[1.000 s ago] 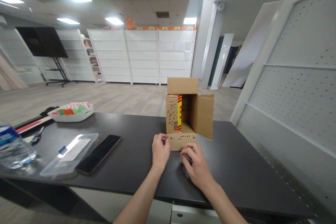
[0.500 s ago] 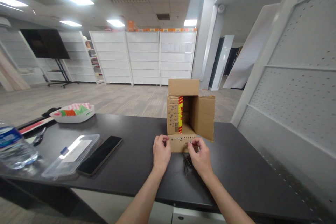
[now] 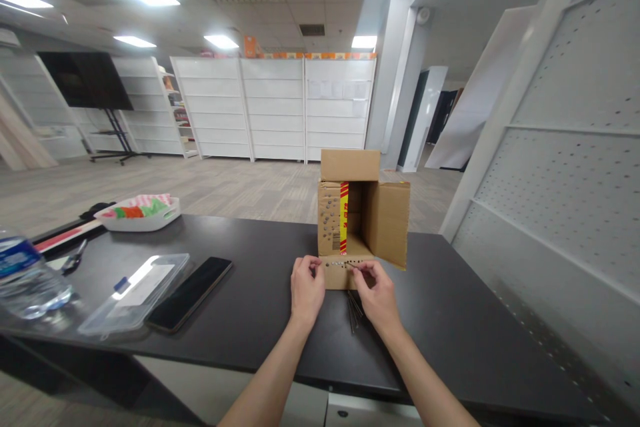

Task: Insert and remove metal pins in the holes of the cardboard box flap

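An opened cardboard box (image 3: 387,220) lies on its side on the dark table, its mouth toward me. Along its lower front flap (image 3: 336,277) runs a row of small holes, some with shiny metal heads in them. My left hand (image 3: 307,290) is closed at the flap's left edge, thumb and fingers pinching it. Over the right part of the flap, my right hand (image 3: 376,290) pinches a thin nail, its tip close to the holes. Several long dark nails (image 3: 354,313) lie in a loose bunch on the table below the flap. Round metal heads also dot the box's left panel (image 3: 329,220).
To the left lie a black phone (image 3: 193,293), a clear plastic case (image 3: 137,297) and a water bottle (image 3: 30,280). Farther back stands a white basket (image 3: 143,221) with colourful cloth. A white perforated panel (image 3: 560,213) borders the table's right side.
My right hand has moved a little to the left along the flap with the nail in its fingers. My left hand stays at the flap's edge.
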The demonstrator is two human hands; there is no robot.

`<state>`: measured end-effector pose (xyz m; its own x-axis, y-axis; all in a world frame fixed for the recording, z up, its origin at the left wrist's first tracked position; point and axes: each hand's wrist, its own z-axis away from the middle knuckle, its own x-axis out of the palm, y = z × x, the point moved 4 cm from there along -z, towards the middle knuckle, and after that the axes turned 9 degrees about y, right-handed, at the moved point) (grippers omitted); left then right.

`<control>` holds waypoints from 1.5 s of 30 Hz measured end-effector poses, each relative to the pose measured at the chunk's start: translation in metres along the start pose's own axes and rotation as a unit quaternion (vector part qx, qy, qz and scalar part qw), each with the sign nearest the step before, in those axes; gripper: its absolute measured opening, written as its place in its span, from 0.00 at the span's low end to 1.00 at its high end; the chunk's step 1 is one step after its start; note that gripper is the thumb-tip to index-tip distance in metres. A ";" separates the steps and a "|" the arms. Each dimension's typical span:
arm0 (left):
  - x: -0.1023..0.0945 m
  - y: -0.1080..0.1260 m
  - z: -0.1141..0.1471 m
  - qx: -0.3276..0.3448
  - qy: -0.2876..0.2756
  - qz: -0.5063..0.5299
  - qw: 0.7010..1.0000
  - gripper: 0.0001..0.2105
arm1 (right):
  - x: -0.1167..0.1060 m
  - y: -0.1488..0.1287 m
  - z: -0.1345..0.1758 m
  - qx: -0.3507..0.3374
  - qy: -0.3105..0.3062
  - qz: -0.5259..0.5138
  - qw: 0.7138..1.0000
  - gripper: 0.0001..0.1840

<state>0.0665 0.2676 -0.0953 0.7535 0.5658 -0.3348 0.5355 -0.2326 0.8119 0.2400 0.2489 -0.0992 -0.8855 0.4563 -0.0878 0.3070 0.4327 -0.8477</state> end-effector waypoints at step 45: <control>-0.002 0.002 0.001 0.003 0.002 -0.005 1.000 0.07 | 0.007 -0.013 0.005 -0.180 -0.046 0.104 0.977 0.12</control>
<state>0.0666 0.2655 -0.0930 0.7470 0.5709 -0.3406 0.5451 -0.2327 0.8054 0.2284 0.2428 -0.0914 -0.8133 0.4993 -0.2988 0.5719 0.5908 -0.5691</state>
